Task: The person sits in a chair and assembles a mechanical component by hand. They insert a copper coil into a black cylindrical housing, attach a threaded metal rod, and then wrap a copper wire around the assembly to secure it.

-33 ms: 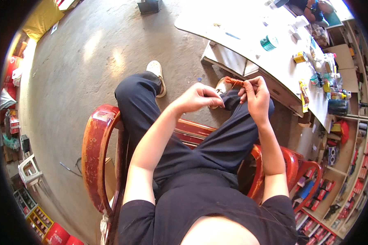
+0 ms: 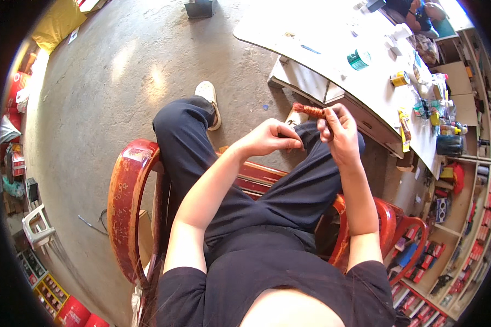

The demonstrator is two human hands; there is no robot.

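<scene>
Over my right thigh, my right hand [image 2: 341, 131] pinches one end of a short orange-brown bundle [image 2: 309, 110] between thumb and fingers. It looks like thread or thin wire wound round a core, with a reddish, ragged far end pointing left. My left hand [image 2: 271, 137] is level with it, a short way to the left and a little lower. Its thumb and fingertips press together; whatever may be between them is too fine to make out. The two hands are apart.
I sit on a red wooden chair [image 2: 126, 204]. A white table [image 2: 305, 32] at the upper right bears a green-labelled tub [image 2: 359, 59], bottles and a yellow packet [image 2: 404, 129]. Stocked shelves [image 2: 466, 240] line the right. A white plastic stool [image 2: 38, 226] stands left. Another person [image 2: 420, 15] is beyond the table.
My left hand has shifted slightly right and down. The bundle in my right hand has turned a little and its wound strands show more plainly.
</scene>
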